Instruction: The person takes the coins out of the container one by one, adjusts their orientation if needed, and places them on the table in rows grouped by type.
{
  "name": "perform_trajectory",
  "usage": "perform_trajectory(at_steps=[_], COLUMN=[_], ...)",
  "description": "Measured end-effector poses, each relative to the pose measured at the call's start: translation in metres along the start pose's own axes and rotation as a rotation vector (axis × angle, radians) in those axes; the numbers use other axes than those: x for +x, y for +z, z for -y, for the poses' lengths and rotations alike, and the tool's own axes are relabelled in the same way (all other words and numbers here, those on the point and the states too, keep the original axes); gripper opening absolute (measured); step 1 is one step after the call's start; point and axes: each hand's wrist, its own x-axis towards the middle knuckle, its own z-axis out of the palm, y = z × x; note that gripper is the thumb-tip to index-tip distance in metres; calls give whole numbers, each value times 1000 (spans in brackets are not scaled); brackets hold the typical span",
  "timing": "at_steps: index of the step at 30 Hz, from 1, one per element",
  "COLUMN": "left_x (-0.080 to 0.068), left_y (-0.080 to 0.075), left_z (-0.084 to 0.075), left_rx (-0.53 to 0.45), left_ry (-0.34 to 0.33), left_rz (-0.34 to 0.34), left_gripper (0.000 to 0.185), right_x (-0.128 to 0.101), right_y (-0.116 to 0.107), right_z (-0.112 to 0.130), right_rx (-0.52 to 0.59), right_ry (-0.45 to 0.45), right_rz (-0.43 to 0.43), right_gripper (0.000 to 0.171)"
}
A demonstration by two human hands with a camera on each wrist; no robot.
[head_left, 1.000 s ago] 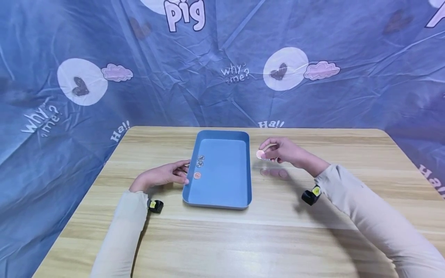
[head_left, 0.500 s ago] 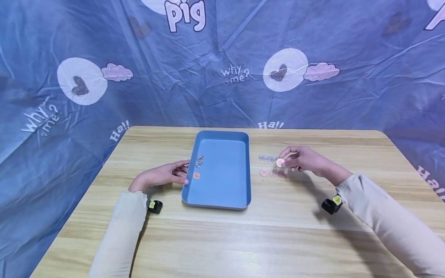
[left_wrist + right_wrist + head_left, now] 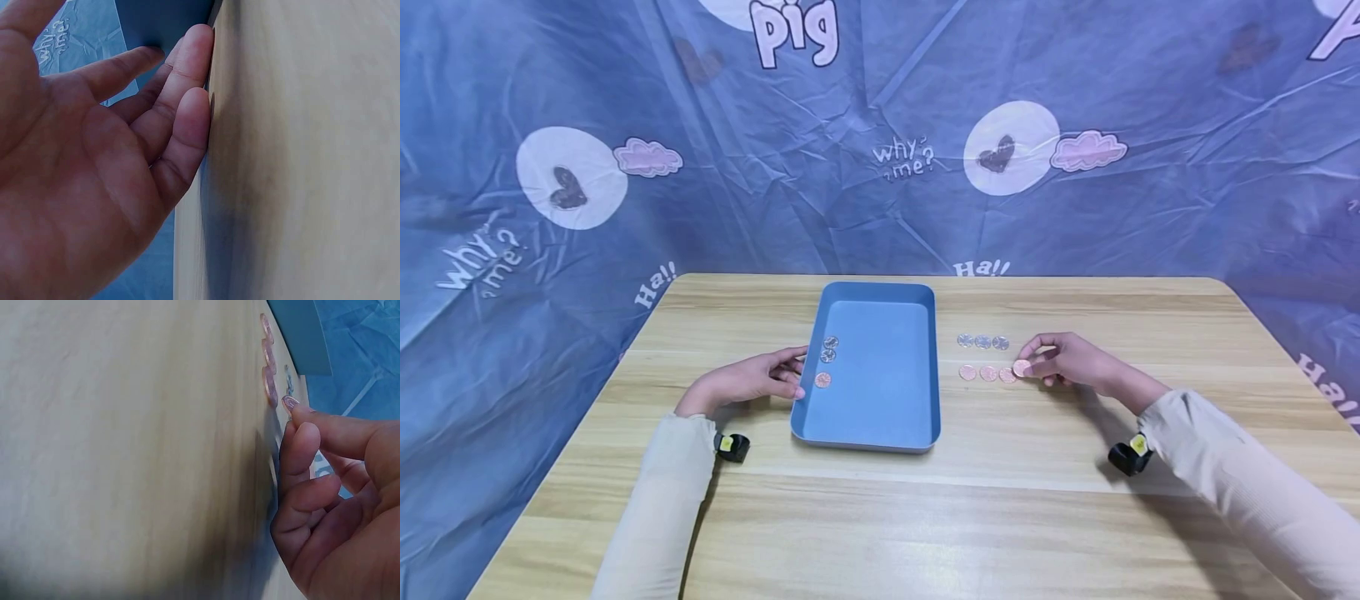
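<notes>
My right hand [image 3: 1071, 360] pinches a copper-coloured coin [image 3: 1021, 367] between thumb and fingertip, at the right end of a row of copper coins [image 3: 988, 373] on the table. In the right wrist view the held coin [image 3: 289, 403] is tilted and seen partly edge-on, just off the row. Behind that row lie 3 silver coins [image 3: 982, 342]. My left hand [image 3: 748, 381] rests at the left side of a blue tray [image 3: 880, 375], its thumb touching the rim. In the left wrist view its fingers [image 3: 190, 122] are loosely bent against the tabletop.
Inside the tray, along its left side, lie 2 silver coins [image 3: 830, 342] and a copper coin [image 3: 823, 380]. The wooden table [image 3: 880, 525] ends at a printed blue cloth [image 3: 850, 208] behind. Black wrist devices [image 3: 1131, 457] are worn below both sleeves.
My right hand has carried the copper coin rightward and toward me, from beside the tray to the end of the copper row, uncovering the silver coins. My left hand and the tray stay put.
</notes>
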Motion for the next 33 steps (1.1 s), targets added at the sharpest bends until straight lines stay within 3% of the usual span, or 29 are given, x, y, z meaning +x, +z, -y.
perform_trajectory(at_steps=[9, 25, 33], left_x=[0, 2, 2], left_y=[0, -1, 0], left_z=[1, 2, 1], left_rx=[-11, -3, -4], left_ry=[1, -3, -14], left_rz=[2, 1, -3], left_gripper=[88, 89, 88], right_x=[-3, 2, 3], right_y=[-1, 4, 2], right_z=[-4, -4, -8], right_rx=[-17, -254, -261], right_ry=[16, -135, -132], right_rz=[-21, -124, -104], right_gripper=[33, 24, 19])
